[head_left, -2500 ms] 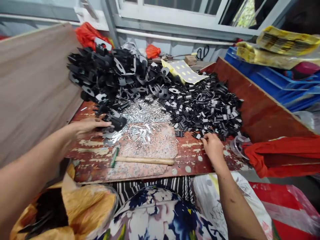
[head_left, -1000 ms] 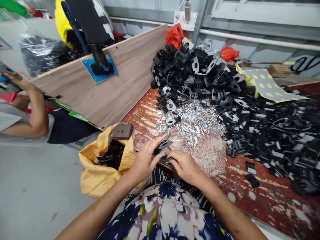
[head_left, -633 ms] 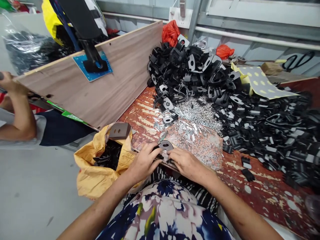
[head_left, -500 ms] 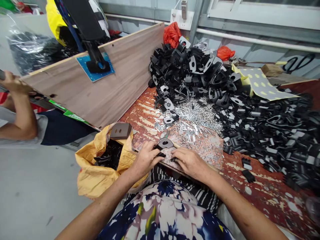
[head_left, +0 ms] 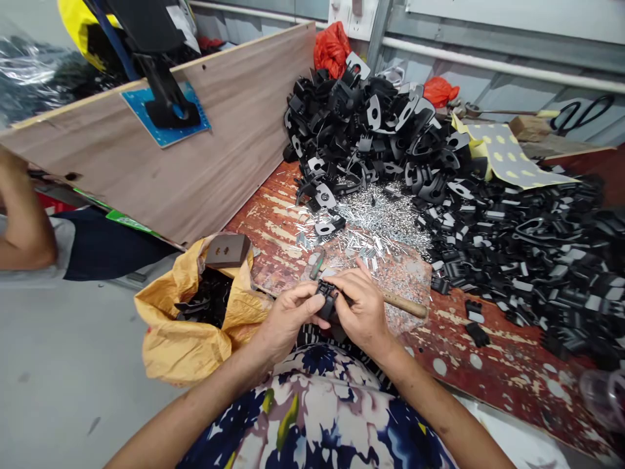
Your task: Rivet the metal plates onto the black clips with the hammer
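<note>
In front of my body, both hands meet on a black plastic clip piece (head_left: 326,293). My left hand (head_left: 291,318) pinches its left side, thumb on top. My right hand (head_left: 364,305) has its fingers closed on the right side; those fingertips partly hide the piece, so I cannot tell whether they hold a smaller part too. Just behind the hands a hammer lies on the speckled board (head_left: 407,277), its wooden handle (head_left: 405,304) sticking out to the right. Loose metal pins (head_left: 375,218) are spread beyond it.
Black clip pieces (head_left: 351,104) are heaped at the back, smaller black parts (head_left: 527,260) to the right. A yellow bag (head_left: 183,345) with a brown block (head_left: 228,251) stands left, below a wooden partition (head_left: 209,150). Another person's arm (head_left: 29,221) shows at far left.
Both hands have come together, lifting the clip piece off the board's front edge and turning it. The hammer handle, hidden before behind my right hand, now shows.
</note>
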Demonstrator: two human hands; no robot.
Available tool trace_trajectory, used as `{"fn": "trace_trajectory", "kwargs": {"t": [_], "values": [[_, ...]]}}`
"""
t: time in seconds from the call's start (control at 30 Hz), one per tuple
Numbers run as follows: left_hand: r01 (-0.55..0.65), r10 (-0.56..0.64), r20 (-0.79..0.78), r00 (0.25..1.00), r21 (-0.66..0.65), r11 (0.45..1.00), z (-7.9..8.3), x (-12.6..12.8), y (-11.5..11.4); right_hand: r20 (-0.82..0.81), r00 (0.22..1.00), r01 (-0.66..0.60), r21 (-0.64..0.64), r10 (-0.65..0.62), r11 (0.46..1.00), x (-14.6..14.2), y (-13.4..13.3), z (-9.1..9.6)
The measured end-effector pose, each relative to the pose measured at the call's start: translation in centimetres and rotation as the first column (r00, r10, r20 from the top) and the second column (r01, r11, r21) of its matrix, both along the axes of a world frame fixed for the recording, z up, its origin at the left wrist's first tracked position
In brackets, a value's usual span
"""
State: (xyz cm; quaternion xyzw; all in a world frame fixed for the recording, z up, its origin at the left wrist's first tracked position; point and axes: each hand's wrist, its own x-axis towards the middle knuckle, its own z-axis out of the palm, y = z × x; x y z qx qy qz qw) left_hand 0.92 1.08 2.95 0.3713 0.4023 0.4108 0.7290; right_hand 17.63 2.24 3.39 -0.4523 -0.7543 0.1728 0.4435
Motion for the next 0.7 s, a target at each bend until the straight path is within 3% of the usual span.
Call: {"fn": "trace_trajectory", "kwargs": {"t": [0.23, 0.47, 0.7], "values": [[0.001, 0.0, 0.071, 0.997, -0.011, 1.0, 0.2, -0.1, 0.0, -0.147, 0.987, 0.061, -0.052, -0.068, 0.997, 0.1, -0.4, -0.6], [-0.01, 0.009, 0.106, 0.994, 0.012, 1.0, 0.1, -0.4, 0.2, -0.015, 0.999, 0.038, 0.118, -0.037, 0.992, 0.0, -0.7, -0.3], [-0.012, 0.015, 0.116, 0.993, -0.031, 0.999, 0.3, -1.3, 0.4, -0.064, 0.998, -0.016, 0.034, 0.018, 0.999, -0.6, -0.7, -0.9]]}}
